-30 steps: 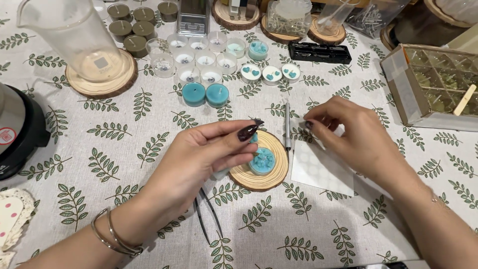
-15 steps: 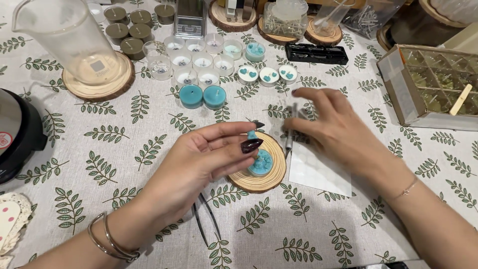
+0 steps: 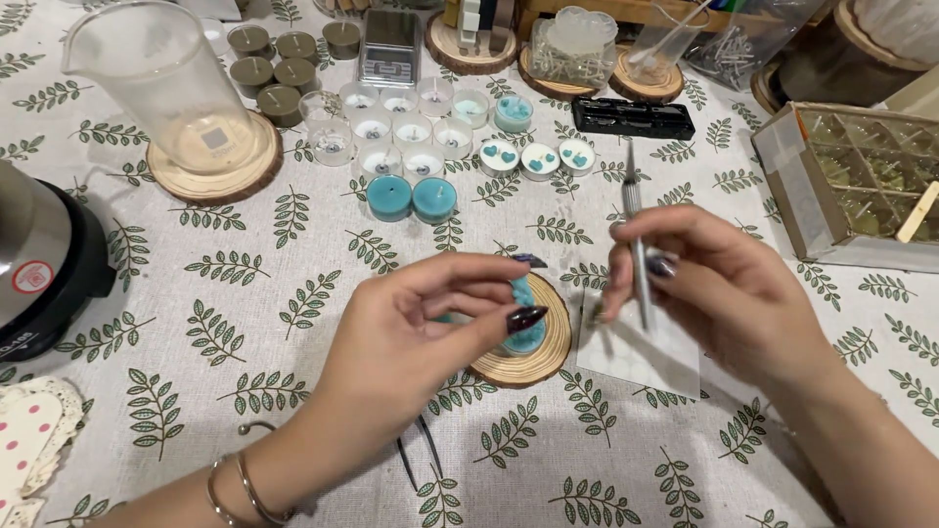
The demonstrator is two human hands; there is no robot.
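My left hand [image 3: 421, 332] pinches a small teal candle [image 3: 525, 315] between thumb and fingers, holding it over a round wooden coaster [image 3: 533, 358] in the middle of the table. My right hand [image 3: 714, 284] grips a thin metal tool [image 3: 636, 235], held nearly upright, its lower tip near the candle's right side. A white paper sheet [image 3: 646, 357] lies under my right hand. Black tweezers [image 3: 416, 455] lie on the cloth below my left wrist.
Two teal tealights [image 3: 411, 198], several clear cups [image 3: 396, 132], heart-topped tealights [image 3: 536, 158] and dark candles [image 3: 279, 73] fill the far side. A glass pitcher [image 3: 171, 78] stands far left, a black melting pot [image 3: 44, 264] at left, a partitioned box [image 3: 861, 186] at right.
My right hand has picked the metal tool up off the table and drawn it back beside the candle. My left hand has kept hold of the teal candle and raised it slightly.
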